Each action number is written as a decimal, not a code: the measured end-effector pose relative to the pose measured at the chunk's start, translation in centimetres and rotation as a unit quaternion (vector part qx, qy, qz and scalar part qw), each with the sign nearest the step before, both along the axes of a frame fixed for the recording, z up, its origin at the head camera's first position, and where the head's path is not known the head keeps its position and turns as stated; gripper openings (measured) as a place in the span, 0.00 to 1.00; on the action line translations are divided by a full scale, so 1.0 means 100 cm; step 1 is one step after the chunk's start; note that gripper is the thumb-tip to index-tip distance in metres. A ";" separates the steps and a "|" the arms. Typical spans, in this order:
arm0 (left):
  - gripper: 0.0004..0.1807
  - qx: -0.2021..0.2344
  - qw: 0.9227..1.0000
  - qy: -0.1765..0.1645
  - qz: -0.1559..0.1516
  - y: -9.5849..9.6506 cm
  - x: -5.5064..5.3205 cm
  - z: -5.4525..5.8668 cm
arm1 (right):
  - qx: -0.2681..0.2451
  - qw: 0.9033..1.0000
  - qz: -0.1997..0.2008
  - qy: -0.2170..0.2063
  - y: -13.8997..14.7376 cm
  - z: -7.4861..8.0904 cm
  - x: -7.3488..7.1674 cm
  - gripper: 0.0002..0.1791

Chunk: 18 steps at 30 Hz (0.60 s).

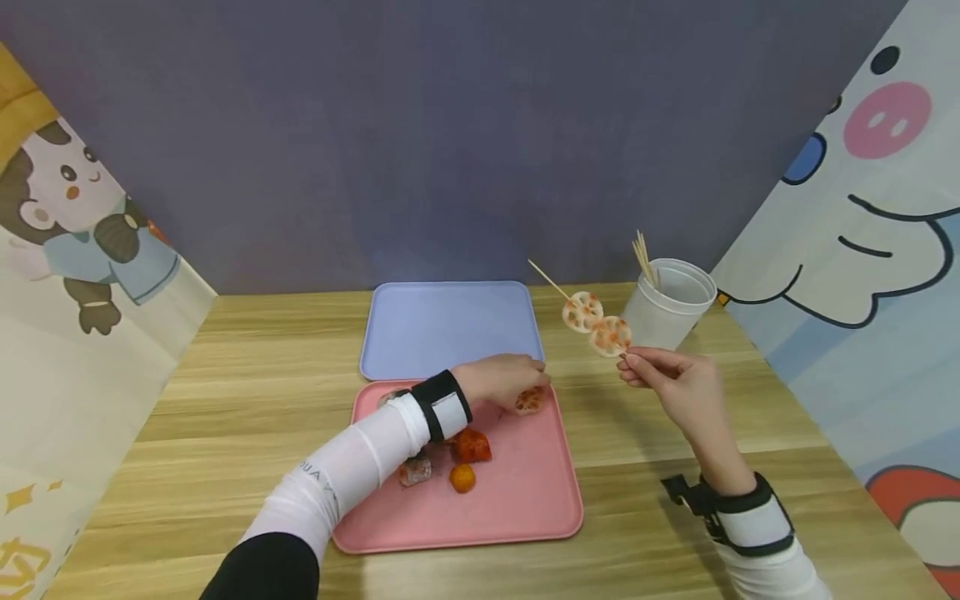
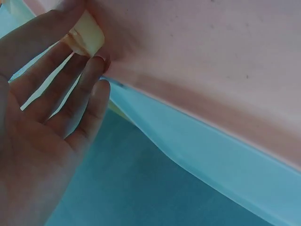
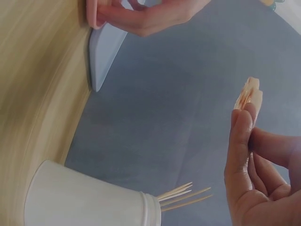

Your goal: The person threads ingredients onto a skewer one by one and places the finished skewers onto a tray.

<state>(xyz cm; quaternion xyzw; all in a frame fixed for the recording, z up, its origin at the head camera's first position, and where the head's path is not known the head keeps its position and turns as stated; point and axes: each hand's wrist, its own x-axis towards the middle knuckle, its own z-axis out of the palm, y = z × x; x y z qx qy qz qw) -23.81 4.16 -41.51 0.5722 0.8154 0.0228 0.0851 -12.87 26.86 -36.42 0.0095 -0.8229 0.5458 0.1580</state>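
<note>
My right hand [image 1: 678, 387] pinches one end of a bamboo skewer [image 1: 549, 279] above the table's right side. Two lotus root slices [image 1: 582, 312] are threaded on it, and the bare far end points up and left. In the right wrist view, the threaded slices [image 3: 249, 94] show edge-on beyond the fingertips. At the upper right corner of the pink tray [image 1: 517, 508], my left hand [image 1: 504, 379] holds another lotus root slice [image 1: 529, 401] between thumb and fingers. The left wrist view shows that slice's pale edge [image 2: 94, 35], partly covered by the thumb.
On the pink tray lie a red-orange piece [image 1: 472, 446], an orange ball [image 1: 462, 478] and a whitish piece [image 1: 415, 472], partly beneath my left forearm. A blue tray [image 1: 450, 325] stands behind. At the right, a white cup [image 1: 660, 312] holds several skewers [image 1: 642, 257].
</note>
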 end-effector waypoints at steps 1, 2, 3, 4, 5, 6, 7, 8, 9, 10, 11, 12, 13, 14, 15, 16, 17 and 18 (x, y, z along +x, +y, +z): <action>0.15 0.010 1.000 -0.011 0.004 0.000 0.000 0.001 | -0.001 1.000 0.002 0.002 0.000 0.000 0.000 0.15; 0.14 0.021 1.000 -0.021 0.009 -0.001 0.000 0.002 | -0.005 1.000 0.004 0.004 -0.001 0.001 -0.001 0.15; 0.13 0.035 0.999 -0.032 0.015 -0.002 0.000 0.003 | -0.008 1.000 0.006 0.007 -0.002 0.002 -0.002 0.15; 0.12 0.051 0.997 -0.047 0.022 -0.004 0.001 0.004 | -0.010 1.000 0.008 0.009 -0.003 0.002 -0.003 0.15; 0.12 0.065 0.996 -0.056 0.029 -0.006 0.001 0.006 | -0.013 1.000 0.011 0.013 -0.005 0.002 -0.004 0.14; 0.13 0.078 0.994 -0.066 0.037 -0.008 0.002 0.008 | -0.015 1.000 0.015 0.015 -0.006 0.002 -0.005 0.14; 0.13 0.091 0.992 -0.074 0.046 -0.011 0.003 0.010 | -0.019 1.000 0.019 0.016 -0.007 0.002 -0.007 0.14; 0.14 0.105 0.990 -0.079 0.053 -0.013 0.004 0.012 | -0.020 0.999 0.024 0.018 -0.009 0.001 -0.008 0.14; 0.15 0.119 0.987 -0.087 0.060 -0.015 0.005 0.015 | -0.022 0.999 0.028 0.018 -0.010 0.001 -0.009 0.14; 0.17 0.132 0.985 -0.094 0.067 -0.018 0.006 0.016 | -0.023 0.999 0.032 0.018 -0.012 0.001 -0.011 0.14; 0.18 0.145 0.982 -0.100 0.074 -0.021 0.006 0.018 | -0.025 0.999 0.035 0.018 -0.013 0.001 -0.012 0.14; 0.19 0.159 0.978 -0.107 0.081 -0.023 0.006 0.020 | -0.027 0.999 0.037 0.017 -0.014 0.001 -0.013 0.14; 0.20 0.172 0.975 -0.108 0.086 -0.026 0.006 0.021 | -0.028 0.999 0.038 0.017 -0.016 0.001 -0.014 0.14; 0.21 0.187 0.972 -0.112 0.090 -0.028 0.005 0.023 | -0.029 0.999 0.038 0.017 -0.017 0.002 -0.014 0.14; 0.23 0.199 0.969 -0.114 0.094 -0.031 0.005 0.024 | -0.031 0.999 0.038 0.017 -0.018 0.002 -0.015 0.14; 0.24 0.210 0.966 -0.117 0.099 -0.033 0.004 0.024 | -0.031 0.999 0.037 0.018 -0.019 0.003 -0.016 0.14; 0.25 0.221 0.962 -0.124 0.105 -0.035 0.004 0.026 | -0.033 0.999 0.037 0.019 -0.021 0.004 -0.016 0.14; 0.26 0.231 0.958 -0.131 0.111 -0.038 0.004 0.026 | -0.034 0.999 0.037 0.020 -0.022 0.005 -0.017 0.14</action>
